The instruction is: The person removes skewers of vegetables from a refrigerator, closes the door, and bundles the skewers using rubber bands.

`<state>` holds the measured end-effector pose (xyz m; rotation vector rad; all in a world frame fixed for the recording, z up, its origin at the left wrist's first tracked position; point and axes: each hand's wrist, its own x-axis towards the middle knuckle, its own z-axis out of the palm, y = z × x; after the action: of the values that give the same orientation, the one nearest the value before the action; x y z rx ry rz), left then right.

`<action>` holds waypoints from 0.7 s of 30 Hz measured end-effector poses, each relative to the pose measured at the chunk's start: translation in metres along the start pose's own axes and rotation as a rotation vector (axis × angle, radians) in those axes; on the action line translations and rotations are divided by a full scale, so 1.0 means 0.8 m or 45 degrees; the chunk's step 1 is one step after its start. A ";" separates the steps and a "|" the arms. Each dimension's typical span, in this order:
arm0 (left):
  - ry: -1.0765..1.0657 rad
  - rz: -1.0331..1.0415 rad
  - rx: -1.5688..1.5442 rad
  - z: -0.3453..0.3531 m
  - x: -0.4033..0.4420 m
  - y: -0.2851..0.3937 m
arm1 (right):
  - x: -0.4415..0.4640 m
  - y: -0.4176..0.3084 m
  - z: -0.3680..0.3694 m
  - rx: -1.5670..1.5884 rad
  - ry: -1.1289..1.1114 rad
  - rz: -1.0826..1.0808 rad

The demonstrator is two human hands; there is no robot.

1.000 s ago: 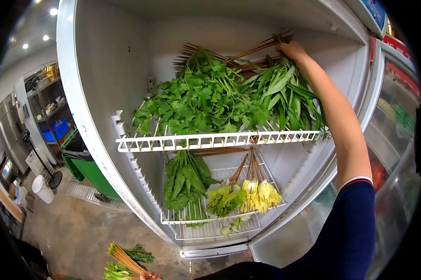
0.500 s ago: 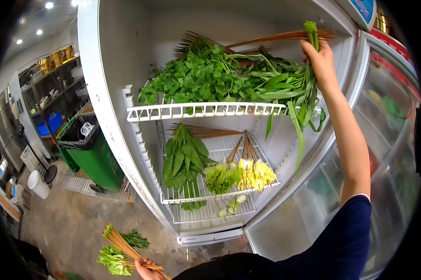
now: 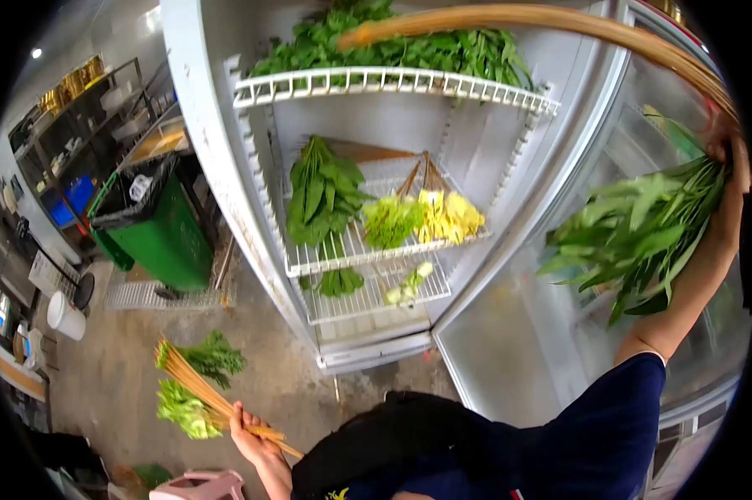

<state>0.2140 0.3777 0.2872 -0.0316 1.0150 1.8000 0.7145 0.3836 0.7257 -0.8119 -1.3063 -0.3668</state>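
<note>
Clasping skewers (image 3: 198, 383) — left hand (image 3: 255, 437); right hand (image 3: 728, 154) curled round long-leafed greens (image 3: 647, 229) — near glass door (image 3: 509, 342).

Right: green leafy bunch (image 3: 647, 221); navy sleeve (image 3: 601, 408). Left: tan skewers (image 3: 199, 385), bright green lettuce (image 3: 188, 410), darker green sprigs (image 3: 215, 357); green bin (image 3: 169, 246), black liner (image 3: 132, 215); pink stool (image 3: 197, 489). Far: white wire shelf (image 3: 392, 80); yellow leaves (image 3: 447, 218).

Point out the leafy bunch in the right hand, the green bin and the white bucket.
Leafy bunch (image 3: 647, 218): head view, on its long leaves.
Green bin (image 3: 169, 246): head view, on its outer wall.
White bucket (image 3: 67, 317): head view, on its outer side.
</note>
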 end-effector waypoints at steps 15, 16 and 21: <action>-0.507 0.428 0.675 0.004 -0.071 0.069 | -0.362 0.029 0.344 0.935 -1.851 0.723; -0.597 0.366 0.574 0.002 -0.073 0.066 | -0.368 0.024 0.353 0.939 -1.849 0.622; -0.777 0.037 0.462 -0.002 -0.086 0.060 | -0.396 -0.004 0.418 1.281 -1.985 0.595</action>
<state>0.2091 0.3190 0.3472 0.7149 0.8721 1.4799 0.3954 0.5556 0.4414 -0.3770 -2.2448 1.5081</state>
